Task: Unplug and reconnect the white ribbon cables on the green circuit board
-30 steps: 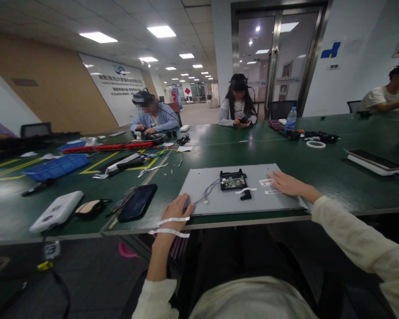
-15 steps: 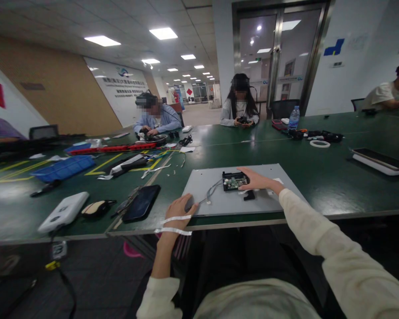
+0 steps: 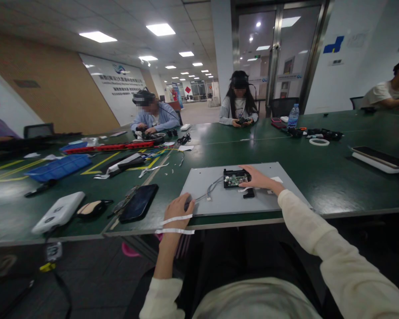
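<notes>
A green circuit board in a black housing (image 3: 231, 179) lies on a grey panel (image 3: 202, 177) in front of me. My right hand (image 3: 256, 178) grips the housing at its right end, thumb toward me and fingers over the far edge. From the board's left side a thin grey cable (image 3: 214, 184) runs to my left hand (image 3: 178, 209). That hand is closed at the panel's left edge, around the cable's end; a small dark part shows between its fingers. White strips circle the left wrist. A black bracket-like piece (image 3: 249, 193) lies just below the housing.
Left of the panel lie a phone (image 3: 139, 202), a beige and black pouch-like item (image 3: 92, 208) and a white device (image 3: 59, 212). Beyond are a blue bin (image 3: 60, 167) and cable scraps. A bottle (image 3: 293, 116) and a tape ring (image 3: 319, 141) stand farther right. Other people sit around the table.
The view has shifted slightly. Both hands keep nearly the same places on the housing and the cable; the housing looks almost unmoved on the panel.
</notes>
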`<act>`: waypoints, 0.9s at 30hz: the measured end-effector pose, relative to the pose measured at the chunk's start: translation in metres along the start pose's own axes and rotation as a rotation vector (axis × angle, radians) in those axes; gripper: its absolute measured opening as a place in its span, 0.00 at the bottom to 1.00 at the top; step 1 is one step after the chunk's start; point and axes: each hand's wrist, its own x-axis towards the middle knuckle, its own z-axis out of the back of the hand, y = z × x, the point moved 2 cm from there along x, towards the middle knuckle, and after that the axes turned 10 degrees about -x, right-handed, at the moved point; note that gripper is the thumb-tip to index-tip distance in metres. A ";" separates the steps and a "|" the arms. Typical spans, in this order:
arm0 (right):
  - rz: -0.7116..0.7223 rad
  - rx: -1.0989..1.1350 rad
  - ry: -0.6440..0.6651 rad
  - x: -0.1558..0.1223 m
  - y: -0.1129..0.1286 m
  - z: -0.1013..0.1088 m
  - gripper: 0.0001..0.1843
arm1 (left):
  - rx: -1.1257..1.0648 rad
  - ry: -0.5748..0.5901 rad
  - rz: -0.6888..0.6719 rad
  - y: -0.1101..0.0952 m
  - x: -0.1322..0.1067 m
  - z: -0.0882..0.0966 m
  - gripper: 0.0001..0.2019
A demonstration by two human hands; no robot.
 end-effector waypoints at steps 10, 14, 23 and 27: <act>-0.018 0.006 -0.001 0.000 -0.004 -0.005 0.49 | -0.005 -0.130 0.036 -0.048 0.000 0.010 0.18; -0.001 0.000 -0.040 0.002 -0.006 -0.007 0.49 | -0.162 0.007 -0.176 -0.113 0.028 -0.003 0.19; -0.063 0.090 -0.089 0.001 -0.011 -0.001 0.44 | -0.271 0.170 -0.382 -0.164 0.091 -0.068 0.20; -0.173 0.155 -0.159 -0.009 -0.024 0.009 0.30 | -0.266 0.182 -0.410 -0.160 0.086 -0.074 0.20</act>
